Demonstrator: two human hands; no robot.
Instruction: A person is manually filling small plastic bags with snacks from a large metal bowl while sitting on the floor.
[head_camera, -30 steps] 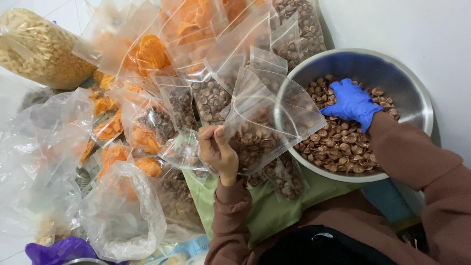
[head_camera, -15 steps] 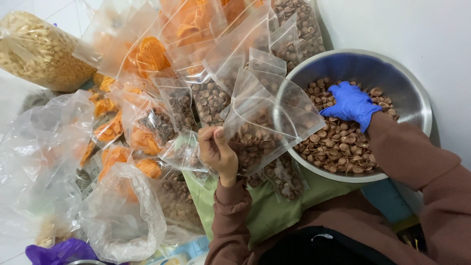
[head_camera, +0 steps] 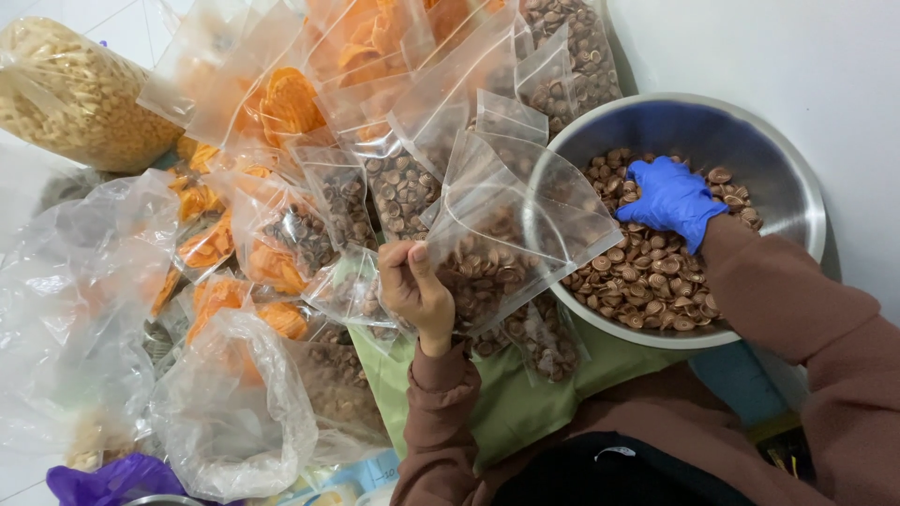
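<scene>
On the floor, over by its right-hand edge near the white wall, sits a wide steel bowl (head_camera: 797, 201) half full of small brown shell-shaped snacks (head_camera: 647, 281). Spread across the rest of the floor is a heap of filled clear packets (head_camera: 394, 187), some brown, some orange, with one big bag of pale puffs (head_camera: 75, 89) in the far left corner. Held over the bowl's near-left rim is a clear zip bag (head_camera: 497, 234), part filled and tilted, mouth toward the bowl. The bare left hand (head_camera: 417, 290) pinches that bag's lower corner. The right hand (head_camera: 670, 199), in a blue glove, is cupped down on the snacks; whether it has closed around any I cannot tell. With the bag held by one corner only, I'd judge it could sag or slip and spill its contents across the green cloth (head_camera: 525, 394) below.
</scene>
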